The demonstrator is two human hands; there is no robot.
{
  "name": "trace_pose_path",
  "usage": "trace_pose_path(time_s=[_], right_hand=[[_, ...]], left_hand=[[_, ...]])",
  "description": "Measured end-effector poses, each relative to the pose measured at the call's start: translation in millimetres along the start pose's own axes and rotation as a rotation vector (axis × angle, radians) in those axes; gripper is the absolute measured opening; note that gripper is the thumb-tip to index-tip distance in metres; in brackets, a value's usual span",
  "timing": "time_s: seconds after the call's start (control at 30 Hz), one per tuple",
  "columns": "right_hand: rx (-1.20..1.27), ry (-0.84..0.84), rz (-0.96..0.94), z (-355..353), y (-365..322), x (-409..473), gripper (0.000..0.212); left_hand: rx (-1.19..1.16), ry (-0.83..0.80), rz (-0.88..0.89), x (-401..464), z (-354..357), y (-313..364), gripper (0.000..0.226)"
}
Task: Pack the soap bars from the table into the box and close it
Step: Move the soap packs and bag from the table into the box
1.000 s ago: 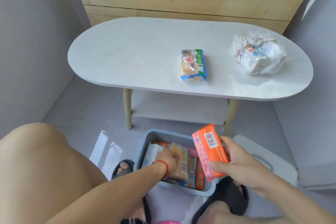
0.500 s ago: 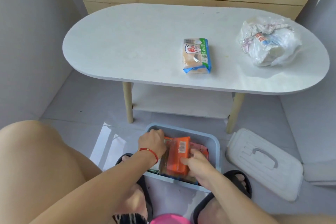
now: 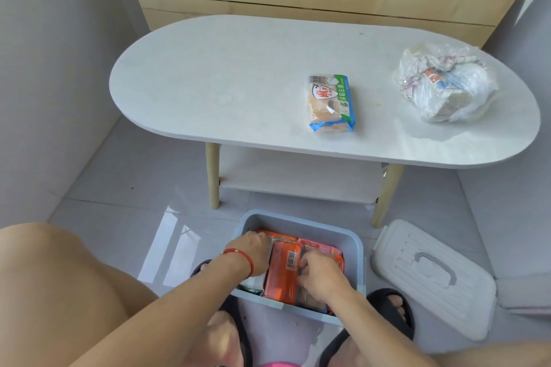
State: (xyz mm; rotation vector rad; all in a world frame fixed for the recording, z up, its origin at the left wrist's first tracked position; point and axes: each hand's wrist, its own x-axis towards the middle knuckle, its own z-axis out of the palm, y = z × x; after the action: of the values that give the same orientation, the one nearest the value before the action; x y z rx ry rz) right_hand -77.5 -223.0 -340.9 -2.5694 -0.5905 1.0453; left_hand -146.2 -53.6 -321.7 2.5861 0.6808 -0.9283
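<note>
Setting: grey tiled floor (image 3: 125, 188), wood-plank wall behind, low white oval surface (image 3: 226, 80) in front of me; I'm sitting low so the box stays within reach between my feet.
Box: blue-grey box (image 3: 301, 225) is sitting on the floor just below the surface edge, open, so bars are going straight down into it.
Orange bar: orange soap bar (image 3: 283, 271) is standing on edge in the box, barcode up, wedged between other packs; I'm judging it's on edge to save room.
Left hand: my left hand (image 3: 253, 253) is reaching into the box's left side, fingers curled down against the packs there, seemingly holding them aside to make a slot; exact grip is hidden, can't tell.
Right hand: my right hand (image 3: 320, 272) is curled over the bars just right of the orange one, fingertips pinching or tucking at pack edges; can't tell which pack.
Pink pack: pink pack (image 3: 320, 249) is lying at the back right of the box, touching the orange bar.
Remaining: one soap bar (image 3: 331, 101) in a blue-green wrapper is lying flat on the surface, well apart from the box, not yet packed.
Bag: crumpled plastic bag (image 3: 447, 86) is sitting at the surface's right end.
Lid: white lid (image 3: 432, 274) is lying handle-up on the floor just beside the box, kept close for closing.
Progress: mostly packed, I'm guessing; last bar and lid left.
</note>
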Motion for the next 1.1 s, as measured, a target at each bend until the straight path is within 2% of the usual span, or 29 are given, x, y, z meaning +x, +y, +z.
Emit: trace_pose_path(time_s=[0.1, 0.2, 0.27, 0.33, 0.4, 0.43, 0.5, 0.57, 0.67, 0.73, 0.83, 0.9, 1.0, 1.1], right_hand=[[0.077, 0.180, -0.121, -37, -22, -13, 0.024], [0.329, 0.360, -0.282, -90, -53, -37, 0.013], [0.435, 0.546, -0.437, -127, -75, -55, 0.007], [0.373, 0.812, -0.580, -161, -93, -65, 0.000], [0.244, 1.028, -0.610, -190, -107, -59, 0.009], [0.155, 1.062, -0.568, -201, -113, -51, 0.018], [-0.072, 0.988, -0.389, -215, -124, -32, 0.044], [-0.181, 0.852, -0.230, -217, -132, -17, 0.065], [-0.109, 0.824, -0.258, -209, -134, -13, 0.066], [-0.039, 0.777, -0.351, -203, -128, -27, 0.066], [0.072, 0.657, -0.580, -184, -112, -65, 0.072], [0.087, 0.585, -0.697, -168, -98, -87, 0.069], [0.171, 0.495, -0.635, -142, -67, -97, 0.066], [0.307, 0.309, -0.484, -113, -38, -87, 0.057]], left_hand=[[-0.149, 0.148, 0.054, -15, -52, 11, 0.042], [-0.333, 0.375, 0.129, -43, -101, 21, 0.031], [-0.478, 0.541, 0.220, -64, -125, 24, 0.022], [-0.639, 0.752, 0.323, -79, -144, 29, 0.017], [-0.721, 0.934, 0.361, -87, -154, 32, 0.012], [-0.740, 0.982, 0.355, -89, -156, 32, 0.012], [-0.753, 1.011, 0.341, -90, -156, 31, 0.014], [-0.758, 1.005, 0.329, -89, -151, 28, 0.015], [-0.778, 0.966, 0.322, -89, -143, 22, 0.015], [-0.926, 0.815, 0.310, -89, -138, 19, 0.015], [-1.363, 0.429, 0.276, -95, -132, 19, 0.023], [-1.529, 0.344, 0.216, -96, -128, 16, 0.036], [-1.519, 0.286, 0.145, -89, -118, 8, 0.042], [-1.452, 0.028, 0.094, -78, -98, 13, 0.042]])
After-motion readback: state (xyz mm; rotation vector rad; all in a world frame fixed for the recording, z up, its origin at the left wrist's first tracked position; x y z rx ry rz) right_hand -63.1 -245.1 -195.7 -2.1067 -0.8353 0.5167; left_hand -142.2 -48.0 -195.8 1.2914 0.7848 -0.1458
